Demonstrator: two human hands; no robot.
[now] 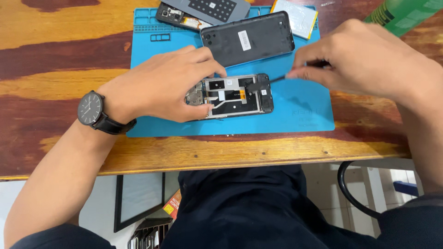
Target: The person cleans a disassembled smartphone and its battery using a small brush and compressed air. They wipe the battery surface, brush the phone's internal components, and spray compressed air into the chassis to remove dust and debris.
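Note:
An opened phone frame point(235, 96) with its back off lies on a blue work mat point(300, 113) in the head view. My left hand point(166, 83) grips the frame's left end, thumb underneath and fingers over the top edge. A black wristwatch point(91, 109) sits on that wrist. My right hand point(364, 60) pinches a thin black tool point(277, 79) whose tip touches the right end of the frame, near a small black part.
A dark phone back cover point(249, 39) lies on the mat behind the frame. Further back are a grey panel with a circuit board point(198, 14) and a flat white battery point(297, 16). A green bottle point(406, 14) stands at the top right. The wooden table's edge point(230, 159) runs below the mat.

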